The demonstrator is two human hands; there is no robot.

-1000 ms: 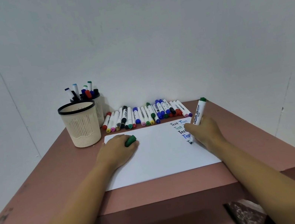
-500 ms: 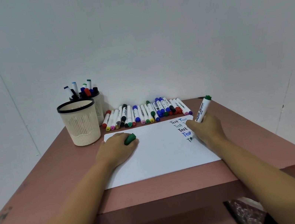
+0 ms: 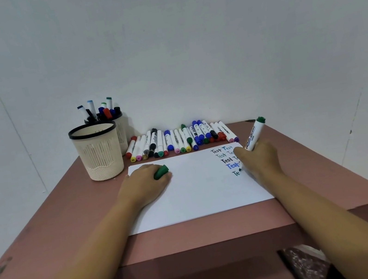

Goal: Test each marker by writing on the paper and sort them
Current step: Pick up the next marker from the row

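A white sheet of paper [image 3: 196,190] lies on the pink table [image 3: 65,222]. My right hand [image 3: 258,159] grips a green-ended white marker [image 3: 254,134], its tip touching the paper beside a fresh green "Te". Several "Test" words in black, blue and green sit above it. My left hand [image 3: 144,186] rests on the paper's left part and holds the green cap [image 3: 160,172] between its fingers. A row of several capped markers [image 3: 180,140] lies along the paper's far edge.
A cream mesh cup [image 3: 98,151] with a black rim stands at the back left. Behind it a second cup [image 3: 120,130] holds several markers. A white wall rises just behind the table. Patterned floor shows at the lower right.
My right hand has shifted slightly right while writing; the green "T" has grown into "Te". The marker leans more to the right. My left hand has stayed put with the cap.
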